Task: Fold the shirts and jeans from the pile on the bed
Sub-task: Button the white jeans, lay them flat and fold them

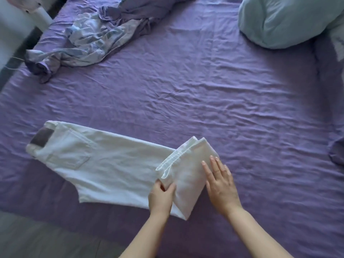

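**White jeans half folded on the purple bed**

The white jeans [104, 164] are lying across the lower left of the frame, waistband and a grey patch pointing to the left, a back pocket showing — the leg ends are doubled back over the legs near the bottom centre. The left hand [161, 197] is pinching the edge of that folded flap, thumb on top. The right hand [219, 181] is resting flat on the flap, fingers straight and spread. A crumpled pile of clothes [96, 36] — purple and pale blue prints — is sitting at the upper left on the wrinkled purple sheet [214, 101]. A pale blue pillow [286, 21], soft and rounded, is lying at the upper right.
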Motion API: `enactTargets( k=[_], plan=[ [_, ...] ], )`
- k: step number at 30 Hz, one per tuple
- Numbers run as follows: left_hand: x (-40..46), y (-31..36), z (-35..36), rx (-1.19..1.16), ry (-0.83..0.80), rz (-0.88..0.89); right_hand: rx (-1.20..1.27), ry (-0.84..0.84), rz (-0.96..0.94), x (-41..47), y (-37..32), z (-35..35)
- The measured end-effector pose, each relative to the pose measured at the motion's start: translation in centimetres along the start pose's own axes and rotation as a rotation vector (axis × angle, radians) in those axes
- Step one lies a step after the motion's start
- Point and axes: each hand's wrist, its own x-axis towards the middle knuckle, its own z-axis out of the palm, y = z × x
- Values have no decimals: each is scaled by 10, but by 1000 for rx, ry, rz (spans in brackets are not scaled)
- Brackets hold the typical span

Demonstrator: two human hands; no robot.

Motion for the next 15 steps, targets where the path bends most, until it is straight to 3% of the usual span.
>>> enactTargets(
  k=[8, 15],
  plan=[
    [25, -61, -61, -293, 236, -263, -141, -432, -129, 19, -59, 43],
    [62, -80, -90, -351, 194, -275, -223, -442, -212, 41, -100, 65]
  ],
)
